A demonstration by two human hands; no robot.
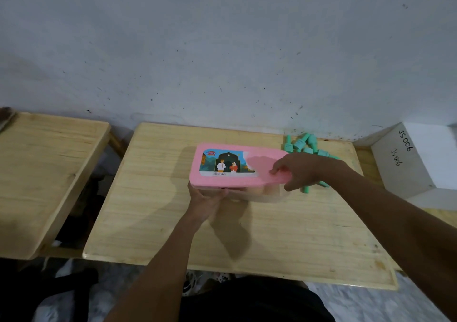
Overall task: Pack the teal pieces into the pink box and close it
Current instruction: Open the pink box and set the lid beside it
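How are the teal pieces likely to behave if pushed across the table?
The teal pieces look round-bodied and mostly lie on their sides, so they would probably roll. They sit in a loose pile on the table, so a push would likely scatter them. They look small and rigid, so probably light.

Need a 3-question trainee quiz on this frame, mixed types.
1. True or false: the teal plastic pieces already lie inside the pink plastic box.
2. Which hand pinches the box's right end? A) left hand B) right hand C) neither
3. Fill in: the white rectangular box at the right bears the handwritten code ____.
Key: 1 false, they lie on the light wooden table; 2 B, the left hand holds the near-left corner; 3 JS006.
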